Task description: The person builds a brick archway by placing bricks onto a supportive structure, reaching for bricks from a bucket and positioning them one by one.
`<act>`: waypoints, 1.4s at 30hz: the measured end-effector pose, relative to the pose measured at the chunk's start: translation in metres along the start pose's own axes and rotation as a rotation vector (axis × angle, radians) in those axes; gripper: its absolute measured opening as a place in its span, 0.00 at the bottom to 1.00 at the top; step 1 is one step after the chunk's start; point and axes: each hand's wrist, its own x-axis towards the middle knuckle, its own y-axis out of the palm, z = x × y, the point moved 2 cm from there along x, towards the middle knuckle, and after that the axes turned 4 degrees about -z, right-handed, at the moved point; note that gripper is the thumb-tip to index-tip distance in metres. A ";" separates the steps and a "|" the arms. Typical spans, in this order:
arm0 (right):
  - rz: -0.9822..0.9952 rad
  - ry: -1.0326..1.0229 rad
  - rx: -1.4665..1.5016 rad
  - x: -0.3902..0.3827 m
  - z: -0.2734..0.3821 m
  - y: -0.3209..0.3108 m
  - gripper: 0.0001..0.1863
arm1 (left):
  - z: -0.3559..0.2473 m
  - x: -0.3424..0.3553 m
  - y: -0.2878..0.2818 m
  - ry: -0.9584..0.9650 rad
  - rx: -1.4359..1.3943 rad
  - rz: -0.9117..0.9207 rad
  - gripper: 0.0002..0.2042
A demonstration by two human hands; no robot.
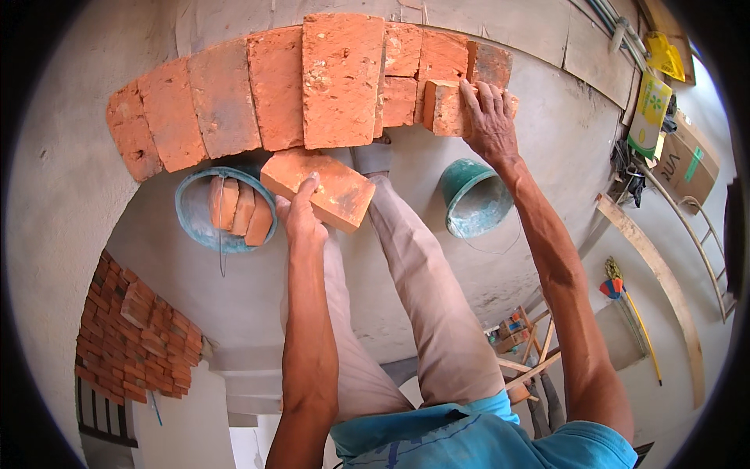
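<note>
My left hand (301, 219) grips a loose, flat orange brick (329, 193), held just below the curved row of red bricks (278, 86) that arches across the top. A tall upright brick (341, 78) stands out near the row's middle. At the row's right part, my right hand (492, 129) is closed over a smaller brick (444, 108), its fingertips on the brick's top. Below the row, a teal bucket (189, 225) at the left holds several bricks (241, 211); another teal bucket (459, 184) is at the right, between my trousered leg and my right arm.
Stacked red bricks (134, 334) lie at lower left, beside a curved wall edge. At right are pipes (617, 31), a cardboard box (687, 164), bent metal tubing (707, 262), a curved wooden plank (648, 281), a broom (641, 328) and a wooden frame (531, 359).
</note>
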 end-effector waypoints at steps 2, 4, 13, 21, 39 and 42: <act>-0.005 -0.020 -0.022 0.000 -0.003 -0.002 0.44 | 0.000 -0.001 0.002 -0.014 0.005 -0.014 0.34; -0.018 -0.029 -0.021 0.001 -0.003 -0.004 0.44 | 0.001 -0.001 0.002 -0.005 0.015 -0.006 0.34; 0.031 -0.004 0.145 -0.013 0.022 -0.030 0.44 | 0.001 -0.003 0.003 -0.002 0.073 -0.056 0.33; 0.230 0.232 0.398 -0.066 0.058 -0.040 0.61 | 0.001 -0.004 0.006 -0.004 0.070 -0.052 0.33; 0.366 0.776 0.632 -0.122 0.071 -0.024 0.63 | 0.000 0.000 0.003 0.024 0.119 -0.017 0.32; 0.374 0.732 0.614 -0.121 0.068 -0.024 0.63 | -0.001 -0.001 0.003 0.026 0.120 -0.019 0.31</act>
